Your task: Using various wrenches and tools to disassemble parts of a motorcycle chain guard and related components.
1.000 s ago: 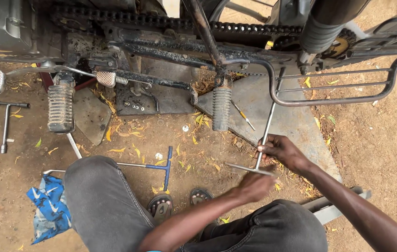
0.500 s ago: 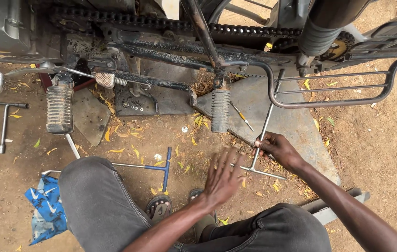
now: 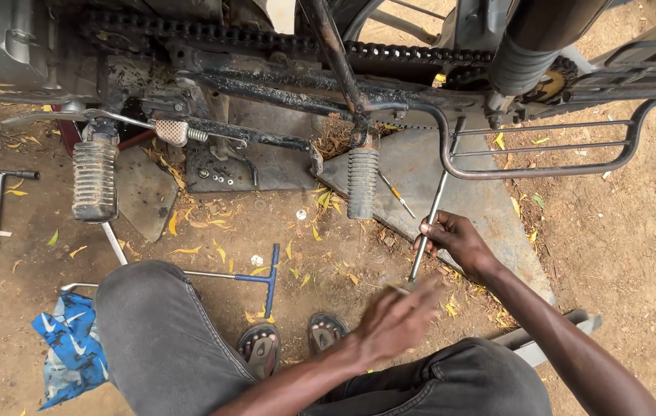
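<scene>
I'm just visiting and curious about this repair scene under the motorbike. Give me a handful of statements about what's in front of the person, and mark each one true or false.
1. The right hand grips a long metal T-handle wrench. True.
2. The left hand holds a hammer. False: it holds no hammer and is blurred just above the ground.
3. A blue-handled T-wrench lies on the dirt near the sandals. True.
4. The blue cloth hangs from the drive chain. False: it lies on the ground beside the person's knee.
5. The small screwdriver lies on the grey slab. True.

bare dirt ground (image 3: 636, 254), scattered dry leaves (image 3: 189, 223); daylight
</scene>
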